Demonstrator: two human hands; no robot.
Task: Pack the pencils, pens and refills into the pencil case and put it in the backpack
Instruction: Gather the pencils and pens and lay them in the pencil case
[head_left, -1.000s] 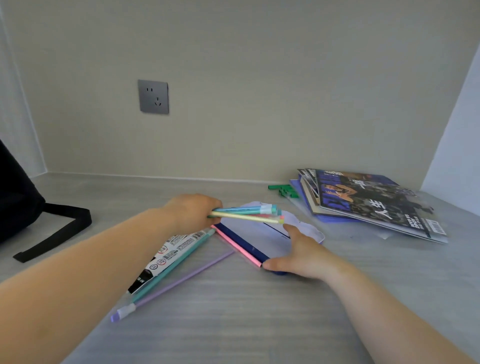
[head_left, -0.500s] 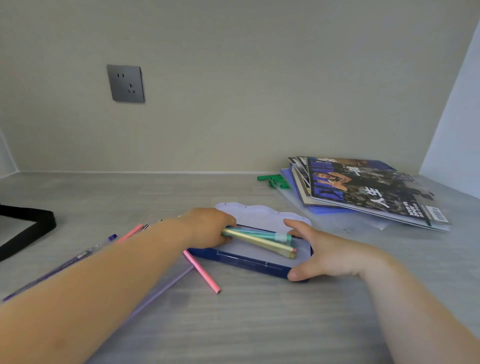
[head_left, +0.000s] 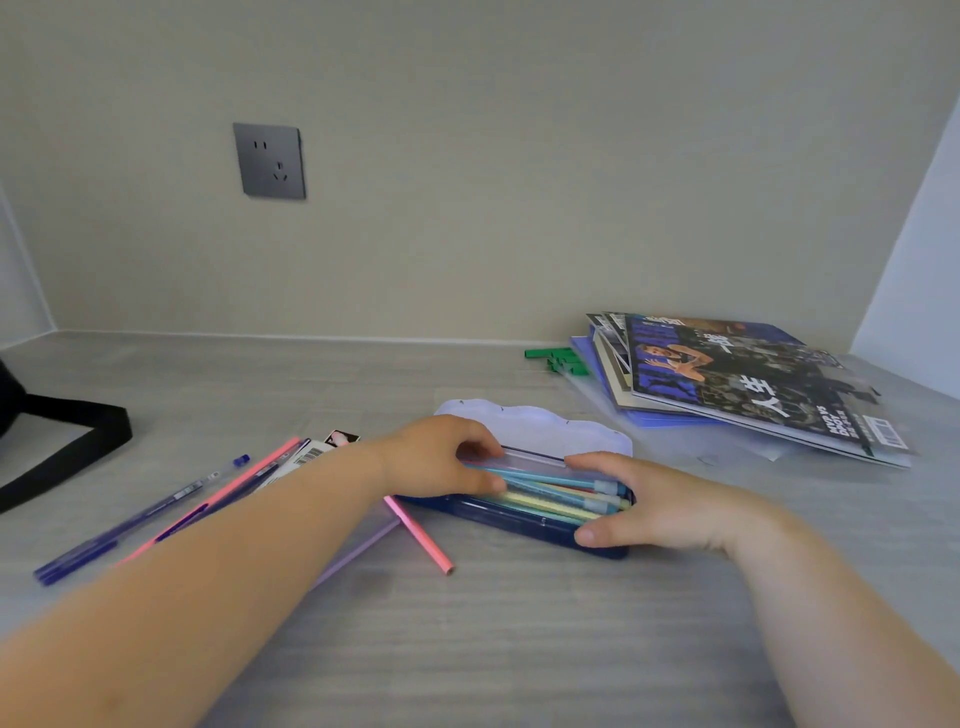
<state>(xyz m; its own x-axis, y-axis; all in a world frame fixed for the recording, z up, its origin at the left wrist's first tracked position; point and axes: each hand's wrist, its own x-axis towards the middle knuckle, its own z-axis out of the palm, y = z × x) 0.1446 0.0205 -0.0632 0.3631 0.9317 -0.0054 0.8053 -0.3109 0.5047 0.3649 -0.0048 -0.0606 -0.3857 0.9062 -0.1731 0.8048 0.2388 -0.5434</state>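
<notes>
- Pencil case (head_left: 514, 525), dark blue tray, lies open at frame centre on the grey counter (head_left: 519, 649); its pale lid (head_left: 545, 421) is folded back toward the wall.
- Inside the tray: a bundle of pastel pencils (head_left: 550, 493), blue, yellow and green, lying lengthwise, eraser ends toward the right.
- Left hand (head_left: 441, 457) is closed around the left end of the pencils, over the case's left end.
- Right hand (head_left: 644, 504) grips the case's right end, thumb on the near wall, fingers over the top edge.
- Loose on the counter, left of the case: pink pencil (head_left: 421, 538) touching the case's near-left corner, lilac pencil (head_left: 353, 553) partly under the left arm, a second pink pencil (head_left: 244, 483), blue pen (head_left: 135, 514), refill packet (head_left: 311, 454) with a barcode; its text is too small to read.
- Backpack (head_left: 5, 395) shows only at the left edge, black strap (head_left: 72, 447) looped on the counter.
- Magazines (head_left: 743, 384) stacked at right; cover shows large white characters and a barcode, blurred.
- Green pieces (head_left: 561, 358) beside the stack, by the wall.
- Grey wall socket (head_left: 269, 161) at upper left.
- Open counter in the near foreground and behind the case.
</notes>
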